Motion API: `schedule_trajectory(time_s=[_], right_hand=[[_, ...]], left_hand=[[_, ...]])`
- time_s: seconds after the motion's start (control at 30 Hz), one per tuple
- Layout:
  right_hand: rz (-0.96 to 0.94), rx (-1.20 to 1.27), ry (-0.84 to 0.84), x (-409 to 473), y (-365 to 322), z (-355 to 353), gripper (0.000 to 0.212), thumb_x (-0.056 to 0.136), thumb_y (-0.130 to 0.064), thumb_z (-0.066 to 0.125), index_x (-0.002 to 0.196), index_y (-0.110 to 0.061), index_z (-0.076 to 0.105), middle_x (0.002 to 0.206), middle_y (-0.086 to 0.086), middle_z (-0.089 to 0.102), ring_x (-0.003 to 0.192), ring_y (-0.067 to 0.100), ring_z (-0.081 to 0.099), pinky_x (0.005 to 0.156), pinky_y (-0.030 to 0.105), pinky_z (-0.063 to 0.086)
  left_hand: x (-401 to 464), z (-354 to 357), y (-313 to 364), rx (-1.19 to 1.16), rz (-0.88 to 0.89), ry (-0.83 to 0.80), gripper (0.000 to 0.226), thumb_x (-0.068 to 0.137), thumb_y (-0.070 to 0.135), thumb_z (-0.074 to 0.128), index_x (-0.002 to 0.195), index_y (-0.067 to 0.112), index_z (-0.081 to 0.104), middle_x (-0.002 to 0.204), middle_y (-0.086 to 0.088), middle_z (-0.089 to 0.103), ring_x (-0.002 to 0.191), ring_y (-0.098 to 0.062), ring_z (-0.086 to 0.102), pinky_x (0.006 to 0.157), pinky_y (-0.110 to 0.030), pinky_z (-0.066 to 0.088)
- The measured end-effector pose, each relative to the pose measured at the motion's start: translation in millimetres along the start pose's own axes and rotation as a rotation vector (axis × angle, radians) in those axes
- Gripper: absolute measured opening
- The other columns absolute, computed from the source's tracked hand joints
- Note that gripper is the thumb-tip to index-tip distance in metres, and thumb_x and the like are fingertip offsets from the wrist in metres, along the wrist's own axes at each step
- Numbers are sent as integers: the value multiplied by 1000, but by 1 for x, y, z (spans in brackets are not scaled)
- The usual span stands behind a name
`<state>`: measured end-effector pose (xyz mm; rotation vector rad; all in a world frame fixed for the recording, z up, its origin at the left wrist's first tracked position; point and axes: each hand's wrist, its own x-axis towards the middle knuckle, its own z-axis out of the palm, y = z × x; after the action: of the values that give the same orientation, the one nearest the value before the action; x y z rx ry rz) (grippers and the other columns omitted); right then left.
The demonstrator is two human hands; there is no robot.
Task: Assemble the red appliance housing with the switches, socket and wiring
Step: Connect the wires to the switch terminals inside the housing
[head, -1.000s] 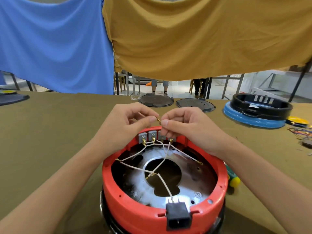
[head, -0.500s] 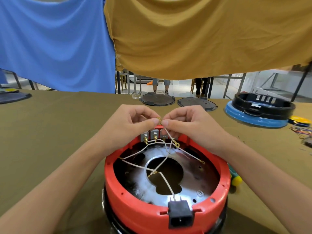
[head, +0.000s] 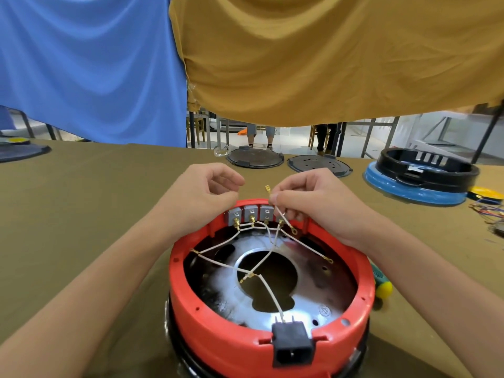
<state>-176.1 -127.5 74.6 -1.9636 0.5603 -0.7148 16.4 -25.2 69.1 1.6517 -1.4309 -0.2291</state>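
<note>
My left hand [head: 201,195] has just let go of the wire [head: 281,216] and curls empty. My right hand [head: 308,200] alone pinches it above the switches [head: 251,214], at 12 o'clock on the housing [head: 218,336] mid-tabletop [head: 81,214]. Its terminal is unplugged.

Counter [head: 81,214] has an olive cloth cover. Blue cloth [head: 90,66] and mustard cloth [head: 327,58] hang across the back, beyond the hands. Two dark round lids [head: 255,158] [head: 318,165] lie flat just past the fingertips. Black ring housing [head: 425,170] sits on a blue base [head: 414,190], far right of the right hand. Yellow disc [head: 486,192] and loose coloured wires [head: 488,211] at the right edge. Green-yellow screwdriver handle [head: 381,285] under the right forearm. Dark disc [head: 19,151] far left.
</note>
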Motion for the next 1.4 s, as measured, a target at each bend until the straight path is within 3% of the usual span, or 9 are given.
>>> schedule_trajectory(time_s=[0.17, 0.4, 0.53, 0.67, 0.8, 0.97, 1.1, 1.23, 1.4], right_hand=[[-1, -1, 8, 0, 0, -1, 8, 86, -8, 71, 84, -1, 75, 68, 12, 64, 58, 12, 55, 54, 18, 46], [-67, -228, -60, -9, -20, -7, 14, 91, -15, 66, 91, -22, 78, 80, 9, 75, 69, 26, 67, 74, 31, 56], [-133, -292, -112, -12, -30, -7, 14, 94, -14, 62, 92, -20, 74, 81, 3, 75, 71, 17, 70, 67, 27, 58], [-132, -323, -156, -15, -24, 2, 11, 94, -10, 63, 97, -14, 73, 84, -2, 76, 76, 10, 70, 72, 19, 56], [-137, -292, -169, -16, -22, 1, 12, 89, -10, 71, 100, -13, 75, 86, 2, 76, 81, 17, 70, 75, 20, 56], [-151, -161, -144, -16, -28, -7, 13, 87, -12, 73, 97, -18, 78, 86, 3, 77, 78, 13, 71, 76, 20, 57], [-159, -167, -153, -17, -31, -6, 8, 89, -20, 71, 91, -23, 78, 84, 4, 76, 77, 19, 71, 73, 25, 58], [-197, -331, -187, -19, -31, 6, 6, 90, -26, 70, 92, -25, 76, 78, -5, 73, 67, 5, 64, 65, 13, 50], [-182, -412, -179, -18, -26, 11, 5, 89, -24, 70, 89, -22, 75, 79, -3, 72, 72, 12, 64, 67, 19, 53]], left_hand=[[-1, -20, 0, 146, -304, -295, 24, 86, 18, 63, 106, 30, 59, 102, 4, 65, 81, -8, 66, 66, -25, 48], [0, -23, 0, 133, -136, -286, 23, 91, 9, 65, 105, 26, 73, 95, 8, 76, 87, -10, 72, 82, -36, 60], [2, -12, -5, 53, -85, -198, 22, 91, 13, 69, 110, 24, 71, 98, 10, 76, 88, -3, 72, 88, -32, 59], [3, -25, -5, -1, -255, -268, 35, 89, 34, 71, 121, 30, 59, 108, 10, 69, 87, -8, 71, 70, -25, 55], [-1, -41, -8, 87, -375, -542, 33, 88, 6, 64, 115, 25, 60, 110, -7, 70, 77, -14, 70, 62, -28, 54], [7, -45, -13, -30, -246, -387, 37, 88, -8, 61, 112, 18, 69, 101, -3, 77, 91, -25, 74, 75, -35, 58], [8, -23, -13, -107, -124, -191, 28, 82, 3, 76, 100, 23, 71, 101, 5, 76, 87, -10, 74, 72, -22, 55], [9, -9, -8, -155, -73, -118, 27, 80, 22, 81, 104, 25, 68, 104, 7, 74, 96, -8, 70, 90, -33, 54], [0, -54, -8, 39, -342, -562, 36, 84, 27, 76, 116, 33, 60, 114, 5, 66, 98, -11, 68, 71, -29, 57]])
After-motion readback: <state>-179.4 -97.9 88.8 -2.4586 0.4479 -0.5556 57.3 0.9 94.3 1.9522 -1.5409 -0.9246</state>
